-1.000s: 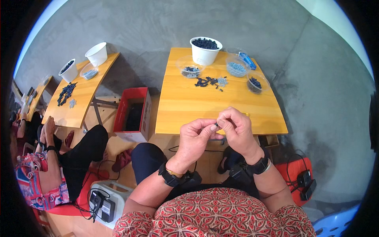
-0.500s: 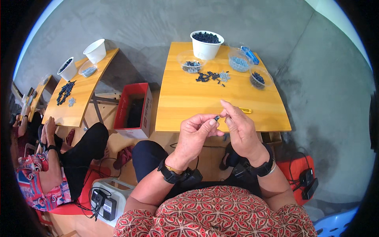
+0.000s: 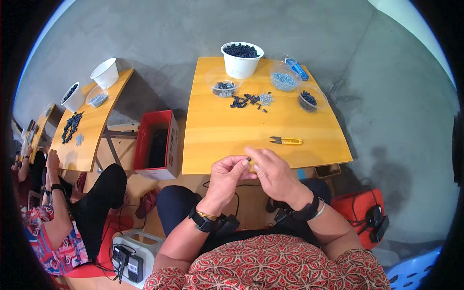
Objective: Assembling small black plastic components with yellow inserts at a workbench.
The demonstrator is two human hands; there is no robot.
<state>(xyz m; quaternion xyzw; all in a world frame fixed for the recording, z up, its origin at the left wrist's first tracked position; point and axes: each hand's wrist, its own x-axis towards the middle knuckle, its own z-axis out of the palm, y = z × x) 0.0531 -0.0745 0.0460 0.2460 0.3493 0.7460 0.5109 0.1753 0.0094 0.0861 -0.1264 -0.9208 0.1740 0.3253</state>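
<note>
- Here, your left hand (image 3: 225,180) clamps a small dark piece (image 3: 249,159) between thumb and finger, near the table (image 3: 232,130) edge.
- Your right hand (image 3: 277,178) is just beside it; whether its fingers grip anything, I can't tell.
- Yellow-handled snips (image 3: 290,141) lie beyond your hands.

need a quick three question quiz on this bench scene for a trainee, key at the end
1. True or false: the yellow-handled snips lie on the nearest table with their dark blades pointing toward the left of the picture.

2. Multiple choice: what fills the large white tub near that table's far edge?
a) pale blue pieces
b) dark pieces
c) yellow thread

3. Fill in the blank: a small dark piece is held between the thumb and finger of the person's ____.

Key: 1. true; 2. b; 3. left hand
</note>
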